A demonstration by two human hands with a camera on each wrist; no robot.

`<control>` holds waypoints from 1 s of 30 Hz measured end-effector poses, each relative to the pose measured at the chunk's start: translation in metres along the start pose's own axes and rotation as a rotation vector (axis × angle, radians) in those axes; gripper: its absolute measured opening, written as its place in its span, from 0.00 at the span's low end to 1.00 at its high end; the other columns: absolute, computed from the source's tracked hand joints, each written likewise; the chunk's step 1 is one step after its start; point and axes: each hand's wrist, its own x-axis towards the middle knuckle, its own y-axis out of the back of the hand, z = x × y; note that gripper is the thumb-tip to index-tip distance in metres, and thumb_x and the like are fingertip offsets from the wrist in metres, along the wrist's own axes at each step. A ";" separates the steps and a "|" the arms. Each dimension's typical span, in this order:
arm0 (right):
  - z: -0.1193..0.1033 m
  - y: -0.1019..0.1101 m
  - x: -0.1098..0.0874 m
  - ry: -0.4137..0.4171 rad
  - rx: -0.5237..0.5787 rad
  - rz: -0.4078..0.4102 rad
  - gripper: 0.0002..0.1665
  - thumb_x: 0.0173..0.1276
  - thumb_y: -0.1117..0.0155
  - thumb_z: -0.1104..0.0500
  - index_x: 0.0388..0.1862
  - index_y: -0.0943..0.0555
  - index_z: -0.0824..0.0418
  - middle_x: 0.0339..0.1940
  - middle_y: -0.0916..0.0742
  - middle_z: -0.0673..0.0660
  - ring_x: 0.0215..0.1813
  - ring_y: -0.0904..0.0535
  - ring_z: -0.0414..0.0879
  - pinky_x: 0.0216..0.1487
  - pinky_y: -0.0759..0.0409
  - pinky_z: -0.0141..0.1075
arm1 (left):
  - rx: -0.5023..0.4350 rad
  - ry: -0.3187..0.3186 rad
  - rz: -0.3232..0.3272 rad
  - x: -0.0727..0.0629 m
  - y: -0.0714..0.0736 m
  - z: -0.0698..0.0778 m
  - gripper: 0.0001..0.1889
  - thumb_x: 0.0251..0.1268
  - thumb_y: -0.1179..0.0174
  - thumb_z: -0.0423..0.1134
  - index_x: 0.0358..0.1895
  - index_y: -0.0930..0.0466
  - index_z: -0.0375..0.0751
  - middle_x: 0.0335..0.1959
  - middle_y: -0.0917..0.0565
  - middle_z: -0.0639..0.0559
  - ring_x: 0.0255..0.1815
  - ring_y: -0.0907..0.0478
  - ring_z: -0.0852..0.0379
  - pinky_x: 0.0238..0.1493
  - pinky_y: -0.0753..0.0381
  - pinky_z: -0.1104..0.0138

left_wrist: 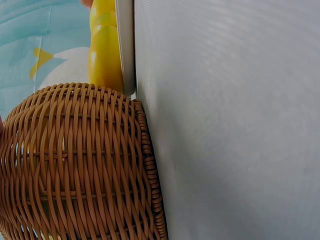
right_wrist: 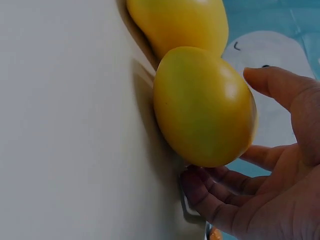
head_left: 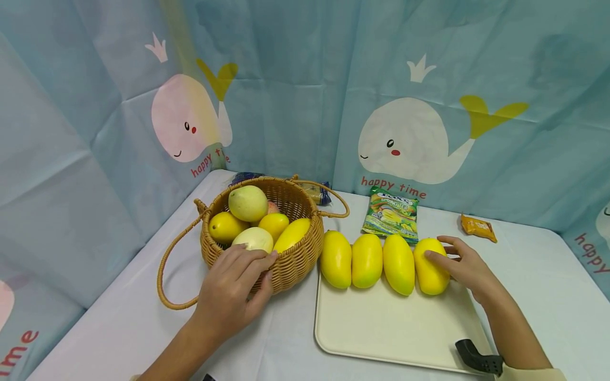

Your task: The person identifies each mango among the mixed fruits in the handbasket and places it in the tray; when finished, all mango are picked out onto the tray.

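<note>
The white desk (head_left: 276,344) spans the lower frame, the pale tray (head_left: 391,333) sits lower right, and it's all about that tray's upper edge! There the right hand (head_left: 467,267) has the right-end mango (head_left: 432,272) just to its left, right of centre in the frame. The fruit's long axis runs top to bottom, upper end leaning slightly left. The right hand is easily the nearer of the two! It's about half open, thumb on one side, bent fingers on the other, cupped loosely round the mango with no firm squeeze to be seen. Over at centre left, the left hand (head_left: 238,283) grips the near rim of the basket (head_left: 295,267), fingers bent over it, thumb outside, fingertips partly lost from sight.

To the count, big to small! One desk, one tray, one basket with two handles. One green sweet bag (head_left: 391,214), just above the row. Behind the basket, a dark blue wrapper (head_left: 245,177) and a yellow wrapper (head_left: 313,193) peep out; one pack or two, can't tell. Four mangoes side by side: the one at the hand, plus the other three mangoes (head_left: 367,262). In the basket, two pale round fruits (head_left: 248,203), three yellow fruits (head_left: 292,235) and one reddish fruit (head_left: 273,207), mostly hidden; anything deeper, no telling. And smallest, upper right of the tray: one orange packet (head_left: 478,227)!
</note>
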 end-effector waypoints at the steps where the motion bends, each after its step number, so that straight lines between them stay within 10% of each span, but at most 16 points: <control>1: 0.000 0.000 0.000 -0.001 -0.002 0.000 0.52 0.73 0.44 0.36 0.79 0.49 0.68 0.72 0.39 0.79 0.68 0.38 0.74 0.62 0.29 0.64 | -0.001 0.001 -0.002 0.000 0.000 0.000 0.16 0.71 0.49 0.41 0.47 0.13 0.36 0.39 0.15 0.48 0.40 0.20 0.45 0.54 0.24 0.51; 13: -0.003 0.005 -0.005 0.032 -0.058 0.028 0.53 0.70 0.38 0.37 0.78 0.47 0.69 0.68 0.33 0.79 0.64 0.34 0.72 0.57 0.26 0.63 | -0.002 0.000 -0.005 0.000 0.000 0.000 0.16 0.71 0.49 0.40 0.48 0.13 0.36 0.39 0.15 0.48 0.40 0.20 0.45 0.54 0.24 0.51; 30: 0.011 0.013 -0.006 0.127 0.168 -0.162 0.45 0.78 0.45 0.49 0.80 0.52 0.69 0.73 0.39 0.79 0.66 0.30 0.68 0.55 0.18 0.45 | 0.006 -0.006 -0.004 0.001 0.000 0.000 0.16 0.70 0.49 0.39 0.48 0.14 0.36 0.39 0.15 0.47 0.40 0.20 0.45 0.55 0.24 0.51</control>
